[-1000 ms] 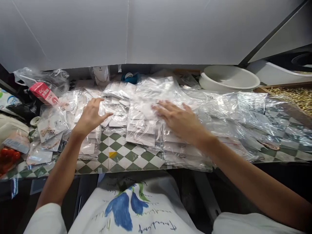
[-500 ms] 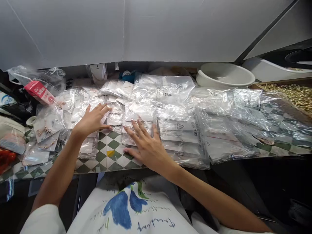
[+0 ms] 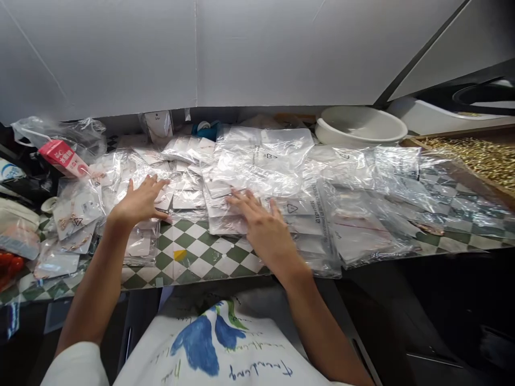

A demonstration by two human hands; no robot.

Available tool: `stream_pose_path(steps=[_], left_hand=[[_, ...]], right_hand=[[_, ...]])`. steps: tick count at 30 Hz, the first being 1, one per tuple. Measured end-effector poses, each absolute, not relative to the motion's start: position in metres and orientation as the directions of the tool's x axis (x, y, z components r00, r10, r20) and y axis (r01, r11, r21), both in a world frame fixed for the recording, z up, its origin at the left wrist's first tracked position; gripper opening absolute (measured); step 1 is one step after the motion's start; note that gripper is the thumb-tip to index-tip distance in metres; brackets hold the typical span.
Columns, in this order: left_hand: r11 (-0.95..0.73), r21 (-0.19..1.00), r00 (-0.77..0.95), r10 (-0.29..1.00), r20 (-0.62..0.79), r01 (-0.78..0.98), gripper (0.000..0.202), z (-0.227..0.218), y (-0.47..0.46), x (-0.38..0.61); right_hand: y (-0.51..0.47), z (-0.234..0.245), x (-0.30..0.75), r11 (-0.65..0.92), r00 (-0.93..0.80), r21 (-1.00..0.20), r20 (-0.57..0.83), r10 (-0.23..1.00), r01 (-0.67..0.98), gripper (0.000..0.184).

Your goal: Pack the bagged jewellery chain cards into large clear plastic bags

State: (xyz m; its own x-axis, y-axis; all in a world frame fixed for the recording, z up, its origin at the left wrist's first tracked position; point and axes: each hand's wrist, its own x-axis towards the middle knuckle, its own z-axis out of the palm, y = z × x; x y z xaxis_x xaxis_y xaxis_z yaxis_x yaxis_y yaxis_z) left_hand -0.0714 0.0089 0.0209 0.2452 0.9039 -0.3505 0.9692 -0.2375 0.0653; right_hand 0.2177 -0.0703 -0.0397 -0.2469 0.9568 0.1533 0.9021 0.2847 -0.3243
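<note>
Clear plastic packets with white cards inside cover much of the checkered tabletop [image 3: 201,254]. My left hand [image 3: 139,202] rests with spread fingers on a group of packets [image 3: 139,241] at the left. Farther right, my right hand [image 3: 267,228] lies open, its fingertips on a packet [image 3: 221,209] beside a larger bag of cards [image 3: 300,222]. Neither hand grips anything. Small jewellery shows on a carded packet [image 3: 76,214] left of my left arm. A large clear bag [image 3: 261,155] lies over packets behind my right hand.
A white basin [image 3: 362,126] stands at the back right, near a box of gold-coloured small pieces [image 3: 475,158]. At the left are a red drink carton [image 3: 64,157] and a tape roll [image 3: 49,205]. More bagged cards [image 3: 358,230] lie along the right front edge.
My right hand has slid to the right, and the packets under it have shifted right. More checkered tabletop now shows between my hands. My left hand stays spread on its packets.
</note>
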Motion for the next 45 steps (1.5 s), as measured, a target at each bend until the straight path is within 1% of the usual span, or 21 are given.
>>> stream_pose_path(steps=[2,4,7,9,12,14,16,18,21,22,25,26,30,34,37,38,40,41,42,44,45], left_hand=[[-0.201,0.055,0.208,0.923,-0.324,0.978,0.106,0.023,0.007,-0.073],[-0.184,0.060,0.194,0.933,-0.302,0.981,0.094,0.027,0.007,-0.075],[-0.164,0.056,0.172,0.954,-0.245,0.985,0.063,0.031,0.008,-0.079],[-0.132,0.052,0.139,0.972,-0.187,0.990,0.048,0.035,0.009,-0.081],[-0.037,0.052,0.040,0.998,-0.057,0.998,0.051,0.043,0.008,-0.082],[0.003,0.100,-0.013,0.995,0.096,0.995,0.055,0.047,0.006,-0.081],[-0.014,0.176,-0.027,0.972,0.232,0.984,0.058,0.050,0.005,-0.080],[-0.058,0.231,-0.011,0.958,0.286,0.971,0.060,0.051,0.004,-0.079],[-0.083,0.260,0.008,0.960,0.279,0.962,0.063,0.050,0.004,-0.078],[-0.082,0.266,0.006,0.961,0.275,0.961,0.063,0.049,0.004,-0.077],[-0.038,0.258,-0.036,0.961,0.275,0.965,0.061,0.049,0.003,-0.075],[-0.015,0.249,-0.057,0.959,0.277,0.969,0.061,0.048,0.003,-0.074],[0.077,0.207,-0.128,0.960,0.247,0.975,0.061,0.043,0.007,-0.071],[0.191,0.218,-0.227,0.961,0.155,0.957,0.056,0.035,0.009,-0.078],[0.218,0.209,-0.256,0.950,0.177,0.953,0.055,0.032,0.008,-0.086],[0.191,0.194,-0.223,0.962,0.159,0.962,0.060,0.032,0.007,-0.087],[0.077,0.191,-0.090,0.994,0.062,0.979,0.088,0.032,0.006,-0.086],[-0.007,0.222,0.003,1.000,0.018,0.975,0.101,0.032,0.007,-0.083],[-0.099,0.272,0.101,0.995,0.006,0.957,0.106,0.031,0.009,-0.080],[-0.267,0.351,0.255,0.964,0.079,0.898,0.094,0.025,0.014,-0.072],[-0.317,0.345,0.301,0.948,0.103,0.883,0.082,0.021,0.017,-0.068]], right_hand=[[-0.071,-0.038,0.225,0.184,-0.143,-0.303,0.151,0.978,0.935,0.082],[-0.072,-0.035,0.230,0.104,-0.058,-0.271,0.171,0.984,0.957,0.065],[-0.077,-0.025,0.228,0.117,-0.070,-0.229,0.203,0.977,0.966,0.050],[-0.082,-0.010,0.222,0.183,-0.142,-0.193,0.211,0.967,0.964,0.048],[-0.082,0.017,0.205,0.376,-0.339,-0.172,0.209,0.917,0.910,0.047],[-0.073,0.028,0.187,0.560,-0.541,-0.223,0.144,0.829,0.798,0.045],[-0.057,0.024,0.167,0.708,-0.722,-0.289,0.077,0.688,0.644,0.048],[-0.037,0.007,0.150,0.770,-0.791,-0.293,0.064,0.608,0.568,0.057],[-0.009,-0.023,0.134,0.724,-0.725,-0.219,0.090,0.683,0.654,0.077],[-0.003,-0.030,0.132,0.704,-0.698,-0.188,0.107,0.708,0.685,0.076],[0.005,-0.040,0.132,0.694,-0.678,-0.105,0.152,0.719,0.713,0.054],[0.004,-0.040,0.133,0.700,-0.684,-0.091,0.156,0.713,0.708,0.053],[0.000,-0.033,0.138,0.639,-0.613,-0.150,0.187,0.768,0.755,0.073],[0.001,-0.022,0.148,0.538,-0.492,-0.199,0.241,0.837,0.819,0.067],[0.004,-0.014,0.157,0.460,-0.379,-0.273,0.302,0.875,0.845,0.061],[0.005,-0.012,0.159,0.431,-0.333,-0.305,0.323,0.886,0.849,0.059],[0.006,-0.009,0.164,0.374,-0.244,-0.360,0.357,0.902,0.855,0.056],[0.006,-0.008,0.166,0.352,-0.209,-0.376,0.372,0.904,0.857,0.056],[0.007,-0.009,0.167,0.337,-0.179,-0.389,0.388,0.904,0.857,0.055],[0.009,-0.010,0.170,0.323,-0.138,-0.411,0.420,0.897,0.852,0.053],[0.011,-0.012,0.171,0.324,-0.126,-0.418,0.435,0.892,0.848,0.051]])
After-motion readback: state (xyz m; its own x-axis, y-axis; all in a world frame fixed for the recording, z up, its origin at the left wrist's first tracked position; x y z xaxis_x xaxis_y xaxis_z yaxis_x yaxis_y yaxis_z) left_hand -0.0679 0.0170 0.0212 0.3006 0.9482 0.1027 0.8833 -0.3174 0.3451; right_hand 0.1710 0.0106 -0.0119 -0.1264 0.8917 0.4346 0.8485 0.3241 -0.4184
